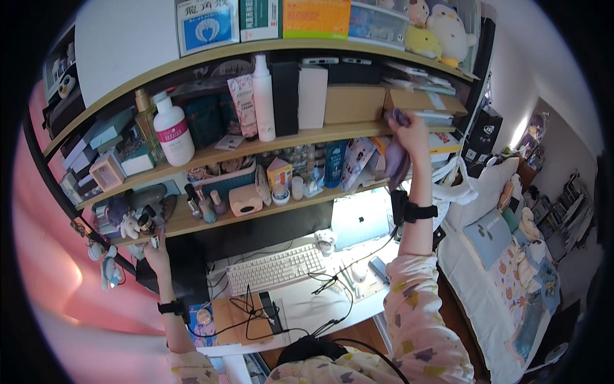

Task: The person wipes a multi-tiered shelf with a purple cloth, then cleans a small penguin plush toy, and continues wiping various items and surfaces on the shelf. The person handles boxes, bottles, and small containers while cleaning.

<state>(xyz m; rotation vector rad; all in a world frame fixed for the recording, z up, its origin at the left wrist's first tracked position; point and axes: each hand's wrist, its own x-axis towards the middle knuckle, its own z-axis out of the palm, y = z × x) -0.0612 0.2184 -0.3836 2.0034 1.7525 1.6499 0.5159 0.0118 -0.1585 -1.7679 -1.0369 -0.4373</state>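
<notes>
My right hand (411, 137) is raised at the right end of the middle shelf (307, 134). It grips a crumpled purple cloth (397, 161), which hangs down past the shelf edge. Beside that hand are a brown cardboard box (356, 105) and a stack of papers and flat packs. At the left end of the lower shelf (184, 218), my left hand (156, 254) reaches up to the front edge. Just above its fingers are a small dark-capped container (145, 222) and a purple-haired figurine (122, 216). Whether those fingers hold something is unclear.
Nail polish bottles (206, 211), a tissue box (245, 199) and a white pump bottle (173, 129) line the shelves. Below, a keyboard (276, 269), a laptop (360, 218) and loose black cables (252, 312) occupy the desk. A bed (479, 288) stands to the right.
</notes>
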